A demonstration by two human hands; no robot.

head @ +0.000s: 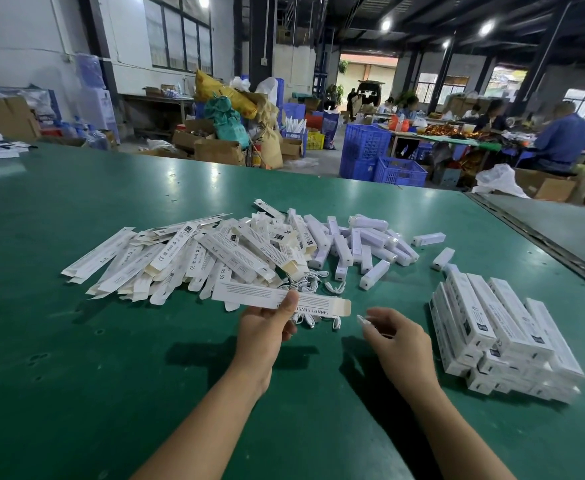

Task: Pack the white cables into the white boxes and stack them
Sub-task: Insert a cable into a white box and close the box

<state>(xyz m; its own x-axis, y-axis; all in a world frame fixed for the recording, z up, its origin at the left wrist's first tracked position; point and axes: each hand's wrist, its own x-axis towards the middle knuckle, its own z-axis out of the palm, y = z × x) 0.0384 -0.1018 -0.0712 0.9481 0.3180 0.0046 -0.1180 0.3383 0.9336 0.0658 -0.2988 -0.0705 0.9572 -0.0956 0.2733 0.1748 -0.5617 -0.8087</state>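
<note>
My left hand (266, 327) grips a long white box (249, 292) held level above the green table (76, 341), its open flap end pointing right. My right hand (393, 336) is just right of that end, its fingers curled and pinching a small white cable end (361, 319). Loose white cables (313, 285) lie on the table behind the box. A heap of flat, unfolded white boxes (180, 261) spreads to the left. Packed white boxes (498, 336) are stacked at the right.
Several small white bar-shaped units (374, 244) lie scattered behind the cables. A table seam (533, 233) runs along the right. Beyond the far edge stand blue crates (381, 157), cardboard boxes and people seated at other benches.
</note>
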